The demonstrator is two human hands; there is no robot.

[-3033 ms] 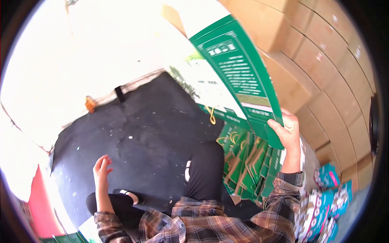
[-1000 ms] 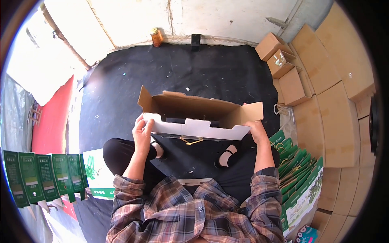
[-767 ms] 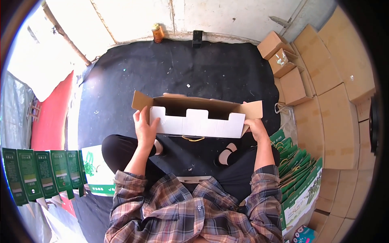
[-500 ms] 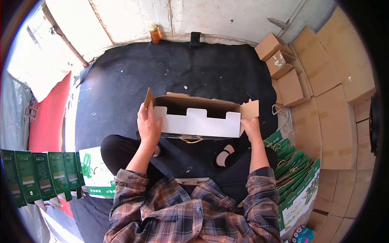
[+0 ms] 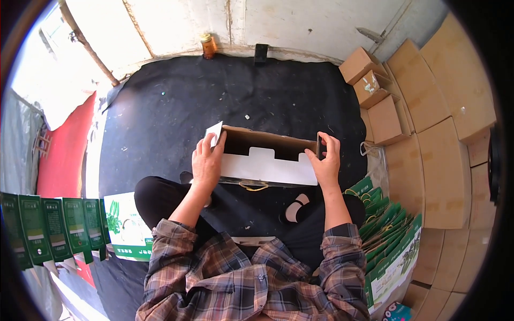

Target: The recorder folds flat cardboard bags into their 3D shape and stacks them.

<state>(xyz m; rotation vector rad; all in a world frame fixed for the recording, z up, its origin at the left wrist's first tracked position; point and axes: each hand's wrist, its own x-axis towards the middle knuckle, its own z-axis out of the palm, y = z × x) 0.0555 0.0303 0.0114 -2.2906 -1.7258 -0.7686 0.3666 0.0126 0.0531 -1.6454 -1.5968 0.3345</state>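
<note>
In front of my crossed legs stands a cardboard box (image 5: pixel 269 170) with its top open. Brown board shows inside, and a white notched flap runs along the near side. A yellow cord handle (image 5: pixel 254 187) shows at its lower front. My left hand (image 5: pixel 208 163) grips the box's left end, fingers against a small raised flap (image 5: pixel 214 131) whose white face shows. At the opposite end my right hand (image 5: pixel 326 161) pinches the right end flap (image 5: pixel 319 145), which stands upright and nearly edge-on. The bottom of the box is dark and hidden.
Folded green cartons (image 5: pixel 383 224) are stacked on my right, and more green cartons (image 5: pixel 56 230) line the left. Brown boxes (image 5: pixel 444 171) pile up along the right wall. A jar (image 5: pixel 207 46) and a black object (image 5: pixel 261 53) stand by the far wall.
Both hands have moved inward. The right end flap has swung up from sticking outward, and the left flap now shows its white face instead of brown.
</note>
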